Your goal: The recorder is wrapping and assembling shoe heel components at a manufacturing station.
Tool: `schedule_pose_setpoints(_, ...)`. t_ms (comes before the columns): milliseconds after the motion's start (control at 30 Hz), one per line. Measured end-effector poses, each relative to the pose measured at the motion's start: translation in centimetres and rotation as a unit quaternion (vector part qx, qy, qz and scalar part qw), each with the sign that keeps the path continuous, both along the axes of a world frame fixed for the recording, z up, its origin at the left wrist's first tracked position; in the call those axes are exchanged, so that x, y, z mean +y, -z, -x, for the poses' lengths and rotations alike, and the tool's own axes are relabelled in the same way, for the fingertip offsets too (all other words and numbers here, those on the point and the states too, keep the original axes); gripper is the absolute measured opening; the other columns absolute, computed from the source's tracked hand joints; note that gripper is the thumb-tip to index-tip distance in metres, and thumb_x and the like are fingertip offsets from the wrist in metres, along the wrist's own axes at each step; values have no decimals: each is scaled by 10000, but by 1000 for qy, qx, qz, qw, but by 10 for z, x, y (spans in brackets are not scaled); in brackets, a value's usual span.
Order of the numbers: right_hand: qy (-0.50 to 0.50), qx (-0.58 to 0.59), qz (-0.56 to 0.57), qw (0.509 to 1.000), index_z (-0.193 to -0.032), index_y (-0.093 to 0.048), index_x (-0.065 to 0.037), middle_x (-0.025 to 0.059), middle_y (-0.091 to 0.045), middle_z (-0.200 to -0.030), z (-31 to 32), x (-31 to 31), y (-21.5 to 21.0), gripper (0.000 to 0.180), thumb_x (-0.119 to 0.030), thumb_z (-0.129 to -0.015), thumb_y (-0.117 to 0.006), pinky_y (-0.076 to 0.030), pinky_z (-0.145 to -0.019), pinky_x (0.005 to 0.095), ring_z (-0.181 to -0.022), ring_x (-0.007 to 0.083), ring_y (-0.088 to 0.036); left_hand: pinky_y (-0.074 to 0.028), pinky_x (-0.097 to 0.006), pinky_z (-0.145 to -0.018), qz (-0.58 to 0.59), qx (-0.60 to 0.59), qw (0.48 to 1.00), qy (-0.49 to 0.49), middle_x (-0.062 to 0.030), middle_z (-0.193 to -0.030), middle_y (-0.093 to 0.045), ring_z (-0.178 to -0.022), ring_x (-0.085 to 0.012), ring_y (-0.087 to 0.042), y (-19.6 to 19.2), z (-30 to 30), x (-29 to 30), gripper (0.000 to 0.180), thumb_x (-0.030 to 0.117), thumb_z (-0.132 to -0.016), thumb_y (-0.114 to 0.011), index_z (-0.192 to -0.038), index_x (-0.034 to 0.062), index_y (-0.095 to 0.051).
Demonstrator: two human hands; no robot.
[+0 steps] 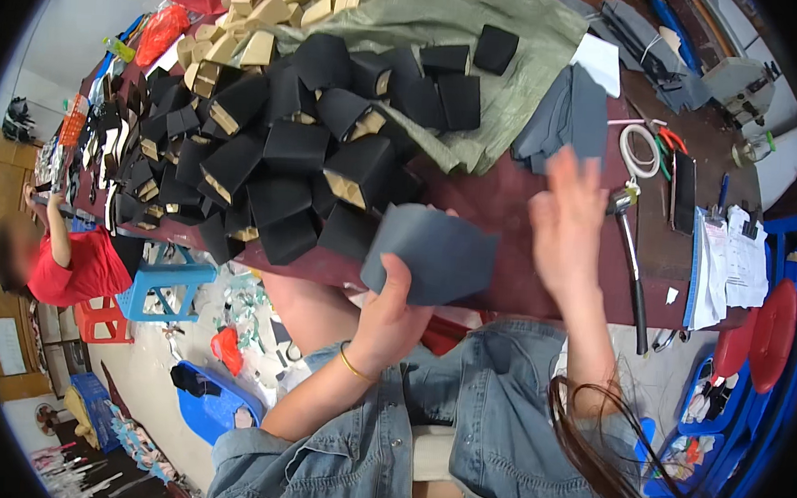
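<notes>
My left hand (394, 317) grips a curved dark blue-grey piece of sheet material (435, 256) at its lower left edge, thumb in front. The other fingers are hidden behind it. My right hand (569, 225) is raised to the right of that piece, fingers stretched out and somewhat blurred, with nothing seen in it. Just beyond its fingertips lies a stack of blue-grey cut pieces (566, 118). To the left, a large heap of black-covered block-like pieces (295, 147) with tan inner sides covers much of the dark red tabletop (506, 287).
Bare tan blocks (276, 9) lie at the back beside a green woven sheet (394, 16). A hammer (633, 263), a white tape roll (639, 152), a phone (683, 193) and papers (740, 256) are at right. Far left, a person in red (83, 266) works near a blue stool (166, 285).
</notes>
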State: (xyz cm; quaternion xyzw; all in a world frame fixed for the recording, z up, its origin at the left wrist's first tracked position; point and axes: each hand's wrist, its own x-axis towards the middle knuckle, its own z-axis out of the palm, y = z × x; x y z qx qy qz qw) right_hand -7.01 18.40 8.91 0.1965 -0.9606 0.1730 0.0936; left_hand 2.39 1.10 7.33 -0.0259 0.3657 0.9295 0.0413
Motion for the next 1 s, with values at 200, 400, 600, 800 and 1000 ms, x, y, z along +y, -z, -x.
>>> schedule_pose_setpoints(200,-256,73,25,964,-1387,-417,-230,124,-281,-1501,-28,-31,23,570,-407,-865,-560,-100,-1064,642,-1405,359,-182,-277,-453,-1095,-49,-78,996,7,-72,-1481,-287,-1349,-246,-311,-6,-8,-4,661,525,-952,-342,-1455,120,-202)
schedule_pose_setpoints(400,-184,98,108,972,-1409,-361,-52,121,-236,-1521,-43,-19,4,612,-352,-901,-522,-33,-1064,646,-1401,427,-124,-268,-474,-1106,-111,-60,992,4,-82,-1480,-283,-1371,-268,-282,-28,1,1,649,539,-950,-317,-1461,160,-187)
schedule_pose_setpoints(600,16,32,99,994,-1262,-517,-39,140,-434,-1368,-18,0,37,469,-225,-844,-622,-196,-1046,561,-1325,368,-296,-340,-537,-1045,-23,-24,998,-46,-125,-1422,-365,-1313,-345,-369,-34,3,-18,656,539,-948,-334,-1411,78,-274)
schedule_pose_setpoints(800,-85,-592,645,475,-1176,-557,-37,69,-646,-912,-59,-8,6,630,-592,-912,-421,-478,-681,292,-766,172,-616,-251,-579,-1067,526,281,803,9,-166,-1454,-320,-1316,-393,-353,-42,26,-30,935,683,-785,-496,-1406,18,-281)
schedule_pose_setpoints(1000,43,-538,712,449,-1176,-520,-27,127,-593,-1076,-40,-14,-5,448,-87,-762,-680,-499,-864,379,-967,270,-608,-216,-498,-1091,624,336,666,230,-173,-1360,-456,-1277,-357,-415,-110,72,-85,1001,690,-676,-612,-1370,3,-388)
